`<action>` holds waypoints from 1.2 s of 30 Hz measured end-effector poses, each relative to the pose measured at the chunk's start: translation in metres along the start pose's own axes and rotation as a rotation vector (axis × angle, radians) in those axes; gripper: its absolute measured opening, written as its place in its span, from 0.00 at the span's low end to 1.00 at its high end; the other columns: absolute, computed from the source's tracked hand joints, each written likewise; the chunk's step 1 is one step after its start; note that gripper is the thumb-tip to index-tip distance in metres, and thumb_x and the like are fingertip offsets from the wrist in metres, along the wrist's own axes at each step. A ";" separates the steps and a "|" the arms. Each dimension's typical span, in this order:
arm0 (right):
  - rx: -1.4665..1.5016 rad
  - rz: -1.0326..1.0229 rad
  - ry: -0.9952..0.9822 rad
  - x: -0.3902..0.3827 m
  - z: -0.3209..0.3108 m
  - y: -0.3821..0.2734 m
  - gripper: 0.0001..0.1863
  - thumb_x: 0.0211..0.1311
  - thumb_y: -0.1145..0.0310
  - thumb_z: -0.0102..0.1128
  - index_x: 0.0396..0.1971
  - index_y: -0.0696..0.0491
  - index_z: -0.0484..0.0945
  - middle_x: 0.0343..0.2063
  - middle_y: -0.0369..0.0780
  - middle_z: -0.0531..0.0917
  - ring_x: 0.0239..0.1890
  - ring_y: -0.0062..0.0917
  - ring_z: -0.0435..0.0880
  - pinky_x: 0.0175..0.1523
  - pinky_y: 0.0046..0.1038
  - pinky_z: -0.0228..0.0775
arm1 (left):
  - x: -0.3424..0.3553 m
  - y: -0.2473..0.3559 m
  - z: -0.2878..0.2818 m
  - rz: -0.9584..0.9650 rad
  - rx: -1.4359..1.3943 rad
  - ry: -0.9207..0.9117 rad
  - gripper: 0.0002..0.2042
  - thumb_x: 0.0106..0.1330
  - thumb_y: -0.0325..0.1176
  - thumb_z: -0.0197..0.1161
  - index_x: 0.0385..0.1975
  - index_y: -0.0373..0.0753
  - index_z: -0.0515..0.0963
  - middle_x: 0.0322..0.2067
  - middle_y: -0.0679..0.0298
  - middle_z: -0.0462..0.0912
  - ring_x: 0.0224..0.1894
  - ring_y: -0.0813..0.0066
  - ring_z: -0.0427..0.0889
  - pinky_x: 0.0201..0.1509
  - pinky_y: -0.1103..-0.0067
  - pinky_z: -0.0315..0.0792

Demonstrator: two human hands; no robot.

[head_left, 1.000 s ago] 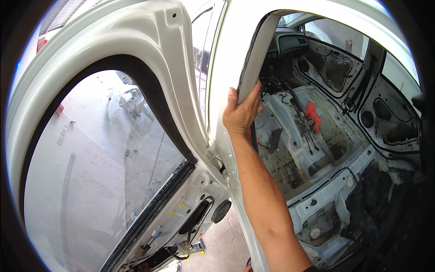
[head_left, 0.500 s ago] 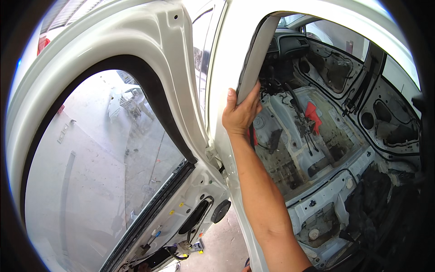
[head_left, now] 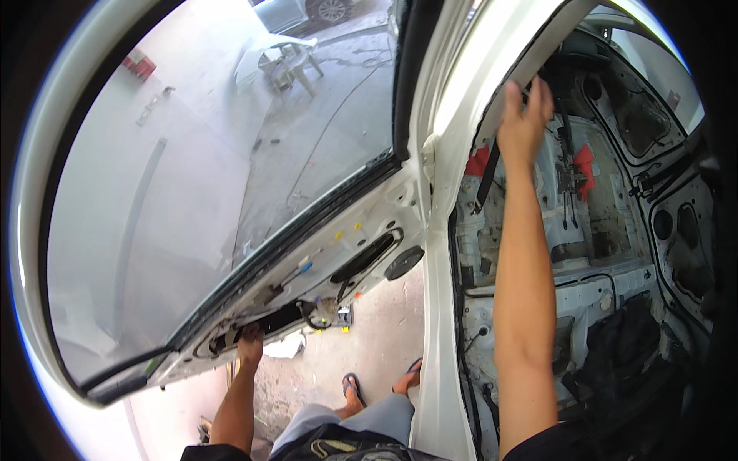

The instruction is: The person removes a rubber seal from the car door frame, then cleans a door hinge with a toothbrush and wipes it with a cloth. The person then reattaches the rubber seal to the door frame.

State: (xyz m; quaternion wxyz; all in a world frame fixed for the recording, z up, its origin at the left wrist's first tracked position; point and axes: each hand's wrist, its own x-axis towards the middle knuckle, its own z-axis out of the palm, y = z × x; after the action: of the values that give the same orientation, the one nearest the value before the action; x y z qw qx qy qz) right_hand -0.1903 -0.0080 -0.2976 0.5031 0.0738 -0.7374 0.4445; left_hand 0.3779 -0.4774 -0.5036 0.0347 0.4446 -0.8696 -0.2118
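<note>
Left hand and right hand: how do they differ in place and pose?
Place: the left hand is low, at the opening in the door; the right hand is higher in view, at the grey trim.
Pose: the right hand's thumb stands visibly apart from its upward-pointing fingers; the left hand's fingers are too small and shadowed to make out.
Shared: both are bare, with black sleeves above bare forearms.
</note>
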 end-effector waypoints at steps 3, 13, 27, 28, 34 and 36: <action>0.406 0.476 -0.133 -0.095 -0.060 0.034 0.20 0.68 0.61 0.64 0.55 0.53 0.80 0.45 0.46 0.83 0.40 0.23 0.84 0.40 0.25 0.78 | -0.012 0.030 -0.008 -0.059 -0.009 -0.030 0.23 0.63 0.41 0.64 0.56 0.38 0.77 0.52 0.50 0.83 0.53 0.54 0.83 0.55 0.69 0.75; 0.109 1.663 -0.961 -0.557 -0.235 0.029 0.25 0.66 0.45 0.56 0.35 0.55 0.83 0.29 0.37 0.81 0.35 0.29 0.80 0.43 0.33 0.73 | -0.174 0.073 -0.219 0.803 -0.068 0.777 0.09 0.69 0.30 0.52 0.41 0.34 0.77 0.35 0.55 0.77 0.39 0.57 0.78 0.48 0.68 0.74; -0.074 1.090 -1.693 -0.599 -0.069 -0.107 0.49 0.56 0.48 0.65 0.71 0.59 0.56 0.62 0.55 0.75 0.64 0.42 0.75 0.68 0.31 0.64 | -0.148 0.087 -0.411 0.073 -0.261 1.204 0.45 0.74 0.67 0.34 0.74 0.29 0.49 0.73 0.43 0.53 0.75 0.54 0.53 0.77 0.62 0.45; 0.032 1.211 -1.606 -0.594 -0.064 -0.128 0.51 0.54 0.49 0.66 0.72 0.60 0.54 0.65 0.57 0.70 0.66 0.43 0.72 0.68 0.31 0.64 | -0.148 0.083 -0.416 0.020 -0.335 1.179 0.45 0.74 0.68 0.32 0.75 0.30 0.47 0.74 0.44 0.52 0.76 0.53 0.52 0.77 0.62 0.44; 0.898 1.979 -1.438 -0.590 -0.039 -0.215 0.41 0.61 0.43 0.59 0.74 0.35 0.57 0.71 0.35 0.65 0.73 0.36 0.59 0.70 0.54 0.49 | -0.126 0.047 -0.437 0.134 -0.377 1.105 0.44 0.72 0.68 0.37 0.77 0.38 0.42 0.77 0.51 0.40 0.79 0.55 0.42 0.80 0.63 0.39; 0.695 1.801 -1.530 -0.604 -0.033 -0.224 0.39 0.61 0.43 0.61 0.71 0.39 0.63 0.66 0.42 0.72 0.66 0.38 0.72 0.62 0.49 0.64 | -0.111 0.038 -0.451 0.159 -0.377 1.022 0.42 0.74 0.64 0.36 0.77 0.36 0.42 0.78 0.52 0.40 0.79 0.58 0.41 0.80 0.64 0.39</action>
State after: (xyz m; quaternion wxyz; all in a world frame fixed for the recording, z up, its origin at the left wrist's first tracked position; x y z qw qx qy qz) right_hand 0.2486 -0.3215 -0.6521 -0.5909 -0.0898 -0.4726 0.6477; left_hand 0.5276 -0.5228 -0.0645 0.5476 0.4097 -0.7200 -0.1180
